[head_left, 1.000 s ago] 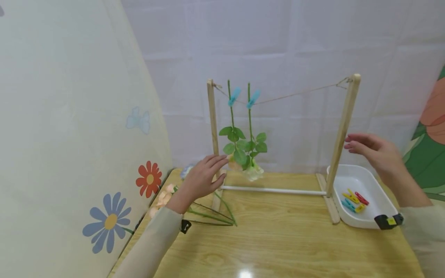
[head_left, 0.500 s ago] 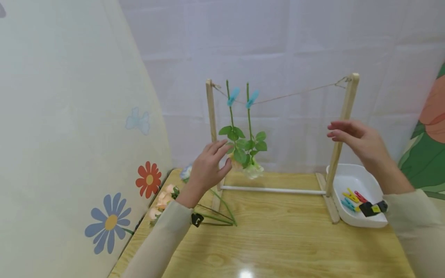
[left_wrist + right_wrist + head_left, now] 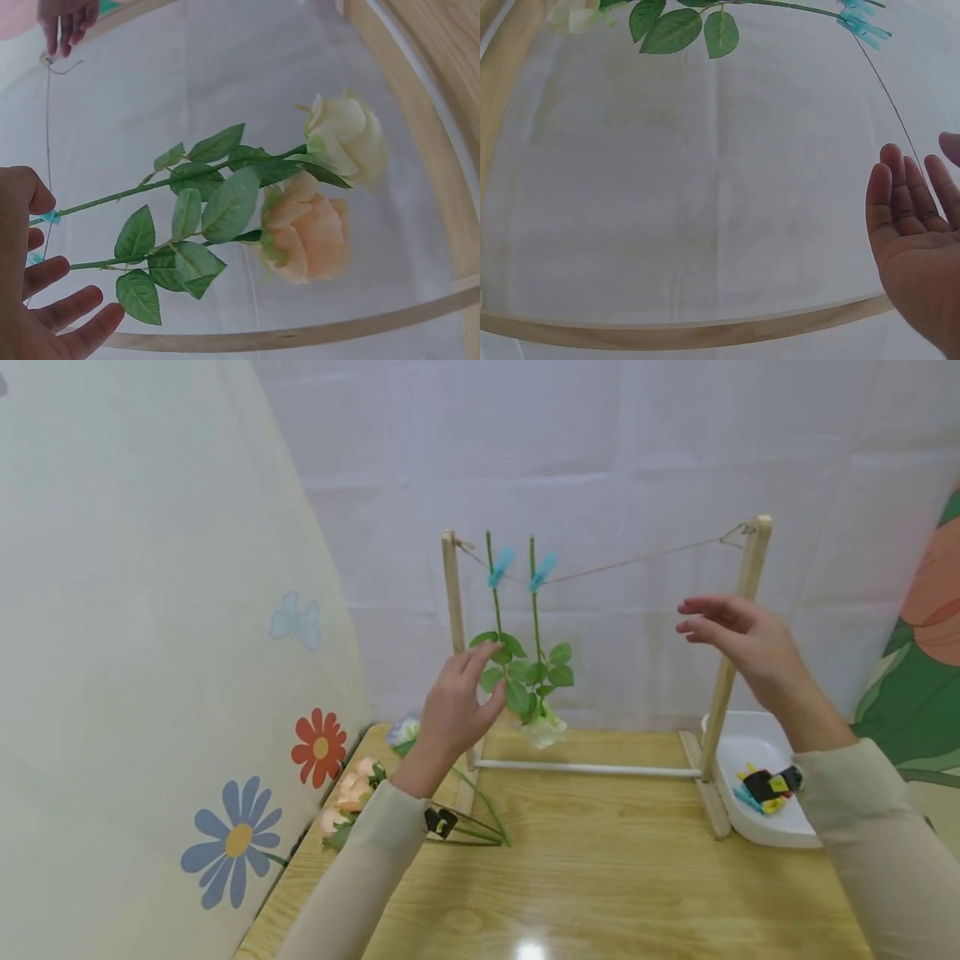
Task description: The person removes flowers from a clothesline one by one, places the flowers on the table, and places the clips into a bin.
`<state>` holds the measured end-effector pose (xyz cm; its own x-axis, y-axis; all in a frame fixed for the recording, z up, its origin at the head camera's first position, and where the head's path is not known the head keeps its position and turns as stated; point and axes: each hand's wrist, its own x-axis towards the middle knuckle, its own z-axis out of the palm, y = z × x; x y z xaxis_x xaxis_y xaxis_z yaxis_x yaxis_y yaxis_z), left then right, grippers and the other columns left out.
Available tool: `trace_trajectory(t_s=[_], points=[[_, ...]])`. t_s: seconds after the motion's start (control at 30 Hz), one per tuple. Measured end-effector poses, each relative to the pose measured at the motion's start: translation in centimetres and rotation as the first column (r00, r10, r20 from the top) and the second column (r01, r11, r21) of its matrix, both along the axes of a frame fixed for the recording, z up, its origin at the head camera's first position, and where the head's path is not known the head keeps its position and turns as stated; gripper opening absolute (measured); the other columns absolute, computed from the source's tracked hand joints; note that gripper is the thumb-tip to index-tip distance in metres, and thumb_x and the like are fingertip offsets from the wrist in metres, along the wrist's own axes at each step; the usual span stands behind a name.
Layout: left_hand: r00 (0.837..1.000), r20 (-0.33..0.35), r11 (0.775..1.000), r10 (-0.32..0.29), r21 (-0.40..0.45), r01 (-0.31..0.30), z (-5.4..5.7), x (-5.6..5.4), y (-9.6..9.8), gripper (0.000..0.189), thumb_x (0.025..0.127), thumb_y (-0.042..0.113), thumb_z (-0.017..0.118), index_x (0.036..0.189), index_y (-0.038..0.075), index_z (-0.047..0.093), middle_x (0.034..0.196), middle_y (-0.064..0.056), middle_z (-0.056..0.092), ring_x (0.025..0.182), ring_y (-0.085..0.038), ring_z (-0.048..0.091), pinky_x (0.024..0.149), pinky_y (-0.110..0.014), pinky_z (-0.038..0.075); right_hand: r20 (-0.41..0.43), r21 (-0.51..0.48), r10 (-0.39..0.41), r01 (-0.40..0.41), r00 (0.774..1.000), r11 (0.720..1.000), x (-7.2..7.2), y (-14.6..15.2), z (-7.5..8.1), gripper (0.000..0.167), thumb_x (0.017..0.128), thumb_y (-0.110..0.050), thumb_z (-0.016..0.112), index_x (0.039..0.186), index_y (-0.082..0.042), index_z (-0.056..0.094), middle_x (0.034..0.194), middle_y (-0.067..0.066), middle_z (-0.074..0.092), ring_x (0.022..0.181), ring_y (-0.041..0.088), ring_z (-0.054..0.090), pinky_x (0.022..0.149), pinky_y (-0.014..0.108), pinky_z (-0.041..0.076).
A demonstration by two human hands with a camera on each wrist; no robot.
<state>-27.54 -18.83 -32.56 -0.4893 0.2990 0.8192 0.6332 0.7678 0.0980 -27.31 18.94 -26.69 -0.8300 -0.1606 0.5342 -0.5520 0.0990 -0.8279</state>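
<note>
My left hand (image 3: 461, 702) is raised in front of the rack's left post, its fingers spread and holding nothing, in front of the hanging stems' leaves. Two roses hang head down from a thin string (image 3: 630, 561), each stem clipped by a blue clothespin (image 3: 542, 573). One is a white rose (image 3: 346, 139), the other a peach rose (image 3: 307, 232); my hand partly covers the peach one in the head view. Before the right post, my right hand (image 3: 750, 639) is up in the air with relaxed, slightly bent fingers and nothing in them.
The wooden rack (image 3: 453, 597) stands on the table (image 3: 600, 877), a white bar (image 3: 585, 767) joining its feet. At left lie peach flowers (image 3: 354, 789) and a bluish flower (image 3: 405, 732) with long stems. A white basin (image 3: 795, 835) at right holds several colored clothespins (image 3: 772, 806).
My left hand has risen and shifted slightly right, over the leaves. The right hand has moved left and up, from beside the right post to in front of it. The roses hang as before.
</note>
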Motion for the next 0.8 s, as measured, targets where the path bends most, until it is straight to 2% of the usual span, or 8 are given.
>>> trace_trajectory(t_s=[0.2, 0.4, 0.6, 0.8], points=[[1.000, -0.001, 0.999, -0.003, 0.054, 0.003, 0.6, -0.3, 0.1, 0.047, 0.092, 0.012, 0.068, 0.138, 0.008, 0.058, 0.132, -0.016, 0.064, 0.117, -0.037, 0.062, 0.088, -0.048, 0.058, 0.000, 0.095, -0.056, 0.056, 0.998, 0.994, -0.3, -1.0, 0.8, 0.035, 0.101, -0.018, 0.063, 0.133, -0.003, 0.060, 0.120, -0.009, 0.067, 0.104, 0.008, 0.067, 0.088, 0.016, 0.054], [1.000, 0.012, 0.996, -0.021, 0.087, 0.020, 0.9, -0.8, 0.4, 0.051, 0.093, 0.014, 0.065, 0.141, 0.002, 0.053, 0.133, -0.019, 0.062, 0.116, -0.038, 0.061, 0.094, -0.048, 0.056, -0.011, 0.089, -0.043, 0.044, 0.999, 0.995, -0.8, -1.6, 1.3, 0.038, 0.101, -0.018, 0.064, 0.134, -0.002, 0.060, 0.122, -0.007, 0.066, 0.104, 0.008, 0.066, 0.088, 0.015, 0.054], [0.998, 0.034, 0.991, -0.046, 0.129, 0.041, 1.2, -1.3, 1.1, 0.054, 0.094, 0.014, 0.066, 0.143, -0.002, 0.049, 0.133, -0.020, 0.061, 0.111, -0.037, 0.063, 0.086, -0.045, 0.059, -0.015, 0.074, -0.027, 0.028, 1.000, 0.997, -1.2, -2.6, 2.1, 0.039, 0.101, -0.018, 0.063, 0.135, 0.000, 0.059, 0.126, -0.001, 0.065, 0.106, 0.010, 0.066, 0.090, 0.016, 0.054], [0.992, 0.092, 0.980, -0.091, 0.184, 0.072, 1.9, -1.6, 2.2, 0.054, 0.097, 0.013, 0.064, 0.146, 0.001, 0.046, 0.134, -0.019, 0.059, 0.111, -0.036, 0.064, 0.083, -0.042, 0.060, -0.018, 0.012, 0.020, -0.019, 1.000, 1.000, -1.7, -3.7, 3.0, 0.036, 0.101, -0.015, 0.064, 0.134, 0.000, 0.060, 0.126, 0.004, 0.064, 0.107, 0.013, 0.066, 0.090, 0.017, 0.054]])
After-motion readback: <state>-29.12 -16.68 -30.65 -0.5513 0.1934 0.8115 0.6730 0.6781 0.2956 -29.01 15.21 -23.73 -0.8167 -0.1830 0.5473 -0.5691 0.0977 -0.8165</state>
